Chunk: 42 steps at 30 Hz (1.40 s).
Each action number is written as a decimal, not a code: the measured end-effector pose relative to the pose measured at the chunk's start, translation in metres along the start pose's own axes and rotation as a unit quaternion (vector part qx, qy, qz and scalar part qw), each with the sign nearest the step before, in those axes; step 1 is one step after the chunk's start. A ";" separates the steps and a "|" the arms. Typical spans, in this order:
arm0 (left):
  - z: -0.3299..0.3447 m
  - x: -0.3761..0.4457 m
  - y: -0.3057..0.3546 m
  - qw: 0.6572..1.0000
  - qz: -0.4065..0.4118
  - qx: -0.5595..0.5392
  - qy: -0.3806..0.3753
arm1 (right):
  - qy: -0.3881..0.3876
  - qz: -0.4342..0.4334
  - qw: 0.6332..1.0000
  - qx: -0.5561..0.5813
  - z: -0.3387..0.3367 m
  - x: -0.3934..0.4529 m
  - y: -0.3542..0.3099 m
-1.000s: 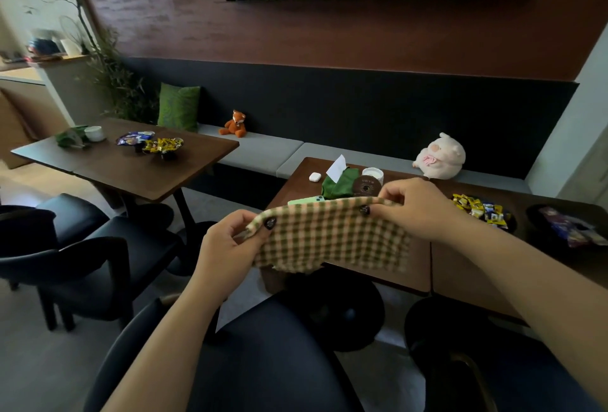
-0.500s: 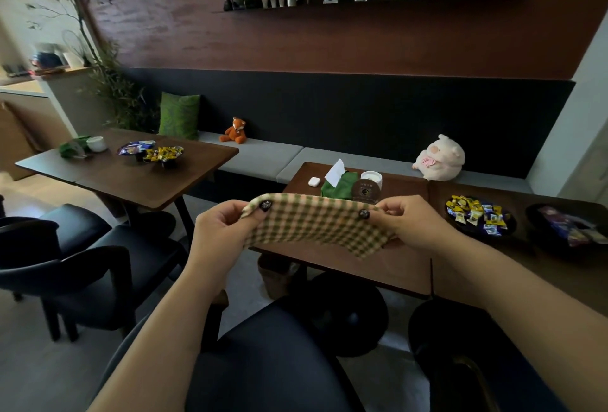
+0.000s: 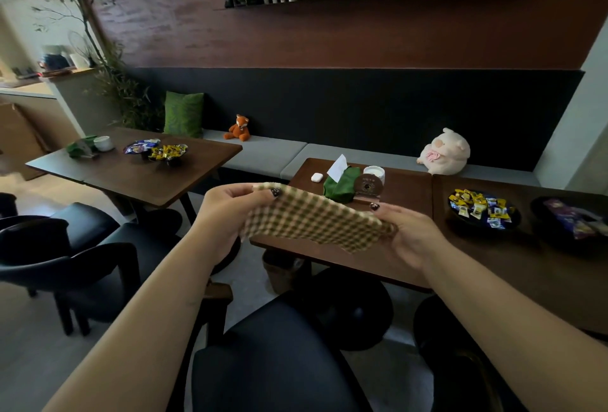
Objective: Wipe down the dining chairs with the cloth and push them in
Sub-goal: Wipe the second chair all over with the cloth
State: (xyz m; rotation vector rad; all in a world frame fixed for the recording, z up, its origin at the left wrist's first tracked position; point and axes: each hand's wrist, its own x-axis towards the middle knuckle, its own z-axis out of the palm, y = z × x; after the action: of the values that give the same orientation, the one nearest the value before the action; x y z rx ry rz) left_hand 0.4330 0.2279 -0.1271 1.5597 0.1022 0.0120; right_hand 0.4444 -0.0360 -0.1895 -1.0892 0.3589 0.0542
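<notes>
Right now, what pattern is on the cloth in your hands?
The cloth is checked, olive green and cream; the head view shows it.

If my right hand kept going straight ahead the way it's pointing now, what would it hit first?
The right hand, gripping the cloth, points forward and slightly left over the table. First in that line looks to be the round wooden stand, with the green tissue pouch just left of it. Depth is hard to judge.

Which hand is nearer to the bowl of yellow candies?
Right. The right hand is just left of the candy bowl; the left hand is farther left, across the cloth.
</notes>
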 end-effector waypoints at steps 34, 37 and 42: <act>-0.013 0.023 -0.006 0.870 0.168 0.464 0.012 | 0.004 -0.379 0.691 -0.616 0.012 -0.003 -0.068; -0.018 0.024 -0.011 0.848 0.166 0.503 0.030 | -0.039 -0.424 0.710 -0.561 0.016 -0.016 -0.065; -0.020 0.028 -0.015 0.900 0.153 0.404 0.064 | -0.220 -0.415 0.741 -0.480 0.033 -0.054 -0.050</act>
State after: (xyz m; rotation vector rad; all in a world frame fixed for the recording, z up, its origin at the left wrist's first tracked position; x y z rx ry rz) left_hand 0.4583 0.2495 -0.1439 2.3971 -0.0470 0.3629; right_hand 0.4128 -0.0237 -0.1162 -2.1268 -0.7137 -0.3365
